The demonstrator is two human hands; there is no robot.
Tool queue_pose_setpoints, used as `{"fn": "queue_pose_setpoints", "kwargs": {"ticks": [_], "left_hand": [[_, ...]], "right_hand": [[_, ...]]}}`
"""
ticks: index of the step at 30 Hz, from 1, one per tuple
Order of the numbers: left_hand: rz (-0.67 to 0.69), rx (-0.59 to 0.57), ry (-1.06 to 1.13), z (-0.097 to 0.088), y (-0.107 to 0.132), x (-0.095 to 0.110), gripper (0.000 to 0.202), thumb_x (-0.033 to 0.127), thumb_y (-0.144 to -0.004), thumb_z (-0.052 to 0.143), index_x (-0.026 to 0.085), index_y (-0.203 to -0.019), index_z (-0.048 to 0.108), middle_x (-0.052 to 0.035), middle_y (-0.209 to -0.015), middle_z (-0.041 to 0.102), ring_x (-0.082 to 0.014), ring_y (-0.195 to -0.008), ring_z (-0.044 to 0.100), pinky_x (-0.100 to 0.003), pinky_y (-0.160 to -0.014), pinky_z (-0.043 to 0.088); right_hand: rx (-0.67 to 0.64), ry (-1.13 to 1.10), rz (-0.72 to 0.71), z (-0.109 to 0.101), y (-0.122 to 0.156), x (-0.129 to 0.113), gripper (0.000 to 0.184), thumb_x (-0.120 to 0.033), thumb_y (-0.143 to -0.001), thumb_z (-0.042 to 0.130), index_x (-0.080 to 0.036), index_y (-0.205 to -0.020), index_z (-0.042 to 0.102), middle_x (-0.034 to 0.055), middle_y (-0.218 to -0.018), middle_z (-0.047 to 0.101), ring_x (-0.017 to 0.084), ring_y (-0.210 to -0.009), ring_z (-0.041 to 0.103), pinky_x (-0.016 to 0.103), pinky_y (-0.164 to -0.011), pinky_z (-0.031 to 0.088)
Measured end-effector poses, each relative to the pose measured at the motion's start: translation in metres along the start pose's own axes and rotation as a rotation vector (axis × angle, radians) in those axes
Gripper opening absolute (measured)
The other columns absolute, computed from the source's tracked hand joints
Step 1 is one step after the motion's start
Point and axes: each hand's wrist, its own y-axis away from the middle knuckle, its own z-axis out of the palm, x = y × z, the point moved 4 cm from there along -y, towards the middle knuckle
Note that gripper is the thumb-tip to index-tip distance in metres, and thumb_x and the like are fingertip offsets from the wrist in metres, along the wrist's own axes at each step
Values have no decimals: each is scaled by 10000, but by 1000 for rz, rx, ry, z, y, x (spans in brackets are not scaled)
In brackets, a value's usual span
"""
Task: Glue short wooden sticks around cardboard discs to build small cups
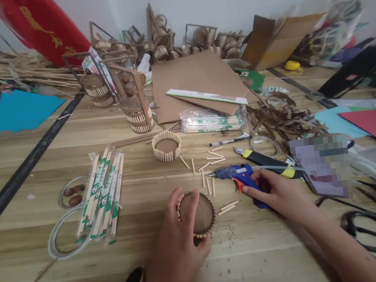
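Observation:
My left hand [181, 236], with a watch on its wrist, is closed round a small round cardboard cup [203, 214] edged with short wooden sticks. The cup's left side is hidden behind my fingers. To the right, my right hand [275, 190] has its thumb and fingers on the handle of a blue glue gun [234, 174] with an orange trigger. The gun lies on its side, nozzle pointing left, with a glue stick in its back end. Short cut sticks [208, 186] lie near the nozzle. Farther back stands a second round cup [166, 146] walled with sticks.
Wrapped chopsticks [102, 196] and a tape roll [63, 234] lie on the left. A utility knife [268, 161], a phone [323, 168] and scissors [371, 228] are on the right. Behind stand lidded stick buckets [135, 113], cardboard sheets [197, 74] and brown strips [276, 117].

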Motion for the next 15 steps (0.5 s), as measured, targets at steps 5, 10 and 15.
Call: {"fn": "queue_pose_setpoints", "kwargs": {"ticks": [5,10,15], "left_hand": [[22,-13,-9,0,-1,1,977,33,-629,685,303,-1450,230,-151,-1426,320,-363,-1319,408,-521,-1019,479],[15,-23,-24,-2,-4,2,935,38,-659,667,288,-1443,223,-163,-1413,319,-361,-1303,422,-531,-1002,486],[45,-3,-34,-4,-4,2,916,60,-698,671,273,-1456,203,-179,-1439,289,-357,-1295,432,-528,-1014,475]], "right_hand": [[-31,-21,13,-2,-1,-1,324,-567,-742,586,-246,-703,567,-17,-550,567,160,-484,499,269,-443,356],[7,-14,42,-2,2,-2,239,-471,-742,576,-233,-723,573,-10,-576,594,153,-472,482,270,-445,361],[29,-70,19,-6,8,0,229,-452,-769,562,-235,-699,572,-12,-558,592,152,-469,480,267,-443,363]]}}
